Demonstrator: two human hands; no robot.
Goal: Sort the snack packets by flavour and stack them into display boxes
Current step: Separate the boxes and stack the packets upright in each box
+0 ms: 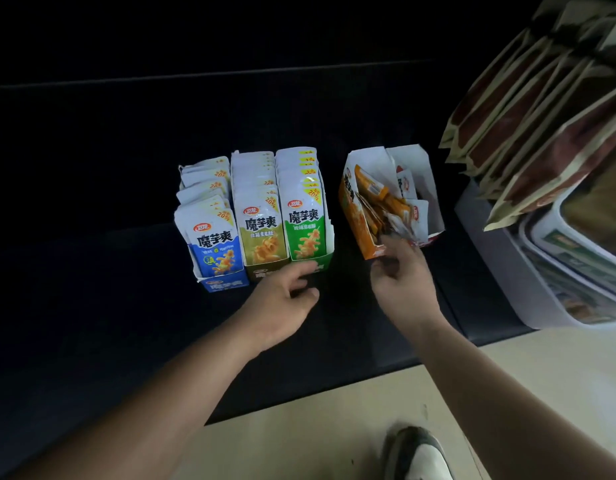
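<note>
Beyond right hand (401, 275), blurred orange packets (377, 199)

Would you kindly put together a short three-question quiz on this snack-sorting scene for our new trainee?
1. True or false: the olive box stands between the blue box and the green box.
2. Which box is the right hand at? A the blue box, B the green box, C the orange box.
3. How many boxes hold neat upright rows of packets?
Key: 1 true; 2 C; 3 three.
</note>
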